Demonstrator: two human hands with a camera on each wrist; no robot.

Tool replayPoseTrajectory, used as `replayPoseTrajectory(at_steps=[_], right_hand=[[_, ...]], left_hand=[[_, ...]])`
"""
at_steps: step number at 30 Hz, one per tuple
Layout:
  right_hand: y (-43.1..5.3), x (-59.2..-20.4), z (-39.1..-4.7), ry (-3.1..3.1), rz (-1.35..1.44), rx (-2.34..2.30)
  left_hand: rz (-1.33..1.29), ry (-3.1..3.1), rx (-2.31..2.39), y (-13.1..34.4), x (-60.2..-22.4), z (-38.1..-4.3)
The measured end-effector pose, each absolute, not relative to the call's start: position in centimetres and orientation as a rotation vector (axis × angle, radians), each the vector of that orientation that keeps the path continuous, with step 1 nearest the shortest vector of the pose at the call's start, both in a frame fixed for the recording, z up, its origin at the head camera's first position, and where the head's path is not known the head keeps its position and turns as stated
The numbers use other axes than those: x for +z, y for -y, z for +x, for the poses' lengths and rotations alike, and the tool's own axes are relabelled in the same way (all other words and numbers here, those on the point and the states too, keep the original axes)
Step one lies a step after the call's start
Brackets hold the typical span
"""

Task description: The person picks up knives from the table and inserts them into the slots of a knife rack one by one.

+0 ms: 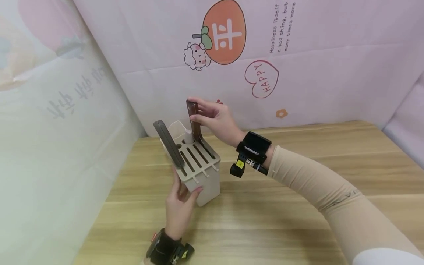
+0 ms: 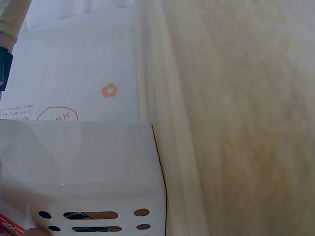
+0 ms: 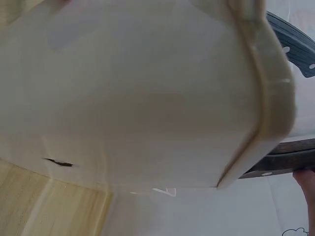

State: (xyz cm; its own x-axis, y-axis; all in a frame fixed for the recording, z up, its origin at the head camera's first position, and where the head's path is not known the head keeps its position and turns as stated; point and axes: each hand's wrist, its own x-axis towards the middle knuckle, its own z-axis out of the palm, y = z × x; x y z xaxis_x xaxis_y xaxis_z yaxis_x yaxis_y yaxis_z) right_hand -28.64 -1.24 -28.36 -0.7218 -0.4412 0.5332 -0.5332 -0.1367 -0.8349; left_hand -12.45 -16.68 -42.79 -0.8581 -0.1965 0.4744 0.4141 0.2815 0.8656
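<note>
A beige slotted knife block (image 1: 208, 186) is tilted on the table. My left hand (image 1: 180, 211) grips its near lower part, thumb on the front wall. At the rear, my right hand (image 1: 216, 118) pinches a knife by its brown riveted handle (image 1: 196, 127), which rises at the rightmost slot. The knife's blade is hidden in the block. A second knife's dark grey handle (image 1: 168, 143) stands in the leftmost slot. Between them, a white cylindrical piece (image 1: 188, 137) pokes from a round hole. In the right wrist view, both the dark handle (image 3: 293, 46) and brown handle (image 3: 288, 157) show beyond the block.
The wood-grain table (image 1: 265, 221) extends right and forward of the block. A pale printed cloth (image 1: 159, 48) hangs behind it, with another cloth wall (image 1: 66, 147) close on the left. A thin white loop (image 1: 177, 123) shows behind the block.
</note>
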Motion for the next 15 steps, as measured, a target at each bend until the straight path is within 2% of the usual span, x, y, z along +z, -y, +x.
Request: replayPoseTrajectory(at_steps=[15], right_hand=[[-0.3,-28.6,-28.5,2.172,1.319,1.960]], left_hand=[[-0.202,2.189,-1.596,16.9,-41.9,-12.1]])
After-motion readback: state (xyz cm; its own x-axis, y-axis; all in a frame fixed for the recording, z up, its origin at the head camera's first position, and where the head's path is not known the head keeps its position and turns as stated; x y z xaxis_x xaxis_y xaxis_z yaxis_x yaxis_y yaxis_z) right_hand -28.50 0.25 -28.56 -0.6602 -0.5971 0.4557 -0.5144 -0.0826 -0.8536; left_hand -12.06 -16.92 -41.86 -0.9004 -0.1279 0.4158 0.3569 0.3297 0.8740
